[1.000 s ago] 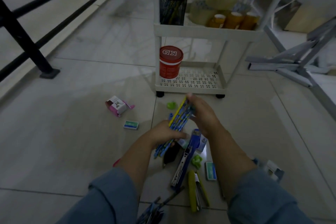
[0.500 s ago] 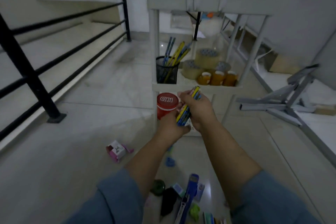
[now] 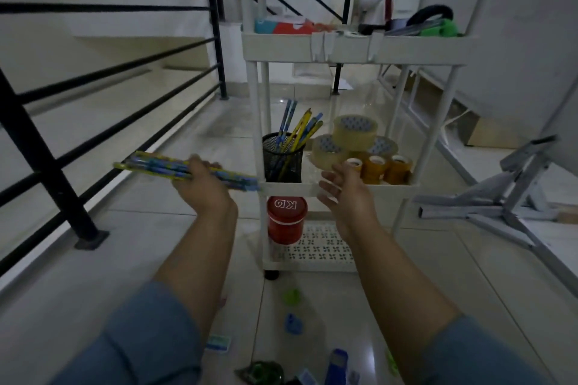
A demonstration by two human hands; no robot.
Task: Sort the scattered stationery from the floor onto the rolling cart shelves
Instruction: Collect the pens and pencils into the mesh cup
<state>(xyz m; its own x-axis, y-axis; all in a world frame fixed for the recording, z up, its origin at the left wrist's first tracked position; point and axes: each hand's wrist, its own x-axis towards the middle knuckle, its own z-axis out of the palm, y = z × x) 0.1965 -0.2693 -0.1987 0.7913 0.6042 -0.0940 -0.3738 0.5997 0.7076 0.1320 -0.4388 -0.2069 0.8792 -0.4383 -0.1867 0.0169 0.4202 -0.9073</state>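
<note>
My left hand [image 3: 201, 186] grips a bundle of blue and yellow pencils [image 3: 147, 165], held level, just left of the white rolling cart [image 3: 344, 51]. My right hand [image 3: 345, 194] hangs with spread fingers and holds nothing, in front of the cart's middle shelf rim [image 3: 391, 189]. On that shelf stand a black mesh cup [image 3: 283, 159] with several pencils, clear tape rolls [image 3: 355, 131] and brown tape rolls [image 3: 377, 167]. A red tub [image 3: 287, 219] sits on the bottom shelf [image 3: 325, 248]. Small stationery lies on the floor by my arms: a green piece [image 3: 292, 295], a blue piece [image 3: 293, 323], a blue stapler [image 3: 337, 366].
A black stair railing [image 3: 43, 150] runs along the left. A grey folded metal frame [image 3: 506, 197] lies on the floor to the right of the cart. The top shelf carries coloured boxes [image 3: 281, 26] and a green-handled tool [image 3: 438, 28].
My right hand has let go of the pencil bundle and moved right. My left hand has swung the bundle to the left and turned it level. My view has risen to the cart.
</note>
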